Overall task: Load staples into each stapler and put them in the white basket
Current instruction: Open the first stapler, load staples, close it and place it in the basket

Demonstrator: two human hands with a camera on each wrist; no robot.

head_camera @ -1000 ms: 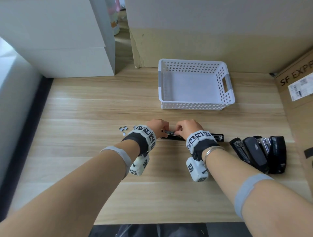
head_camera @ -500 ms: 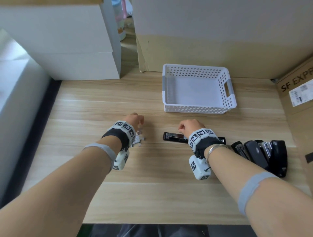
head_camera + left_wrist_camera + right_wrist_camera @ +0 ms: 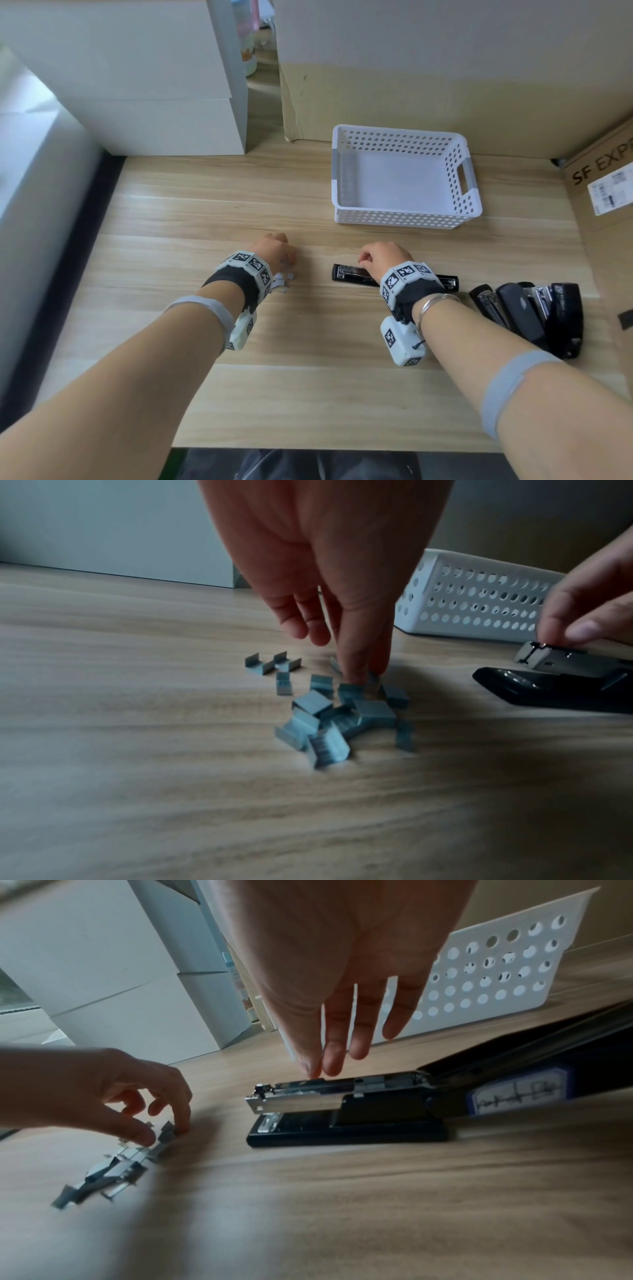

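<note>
- The left hand [image 3: 274, 250] reaches down to the pile of small grey metal staple strips [image 3: 329, 712] on the light wooden bench [image 3: 308, 394]. Its thumb and first finger are curled and pinch one strip at the top of the pile. The other fingers hang loose above the bench.
- The right hand [image 3: 385, 258] is held over the open black stapler with a shiny metal tray [image 3: 342, 1102]. Its fingers are nearly straight, and the tips of the thumb and first finger press down on the metal tray. It does not wrap around anything.
- The open stapler lies flat near the middle of the bench, with its lid folded back toward the right edge. The staple pile is just beside it, on the side of the left edge, not touching it.
- The white plastic basket with round holes [image 3: 404, 219] sits near the far edge of the bench, behind the stapler and well apart from it. Nothing is inside it.
- A bunch of other black staplers [image 3: 534, 311] lies by the right edge, pressed together.
- A brown cardboard box with black letters [image 3: 606, 178] stands at the far right corner, cut off by the picture edge.
- White boxes [image 3: 137, 85] stand at the far left corner.
- The wrist pictures are blurry, so I cannot count the strips.
</note>
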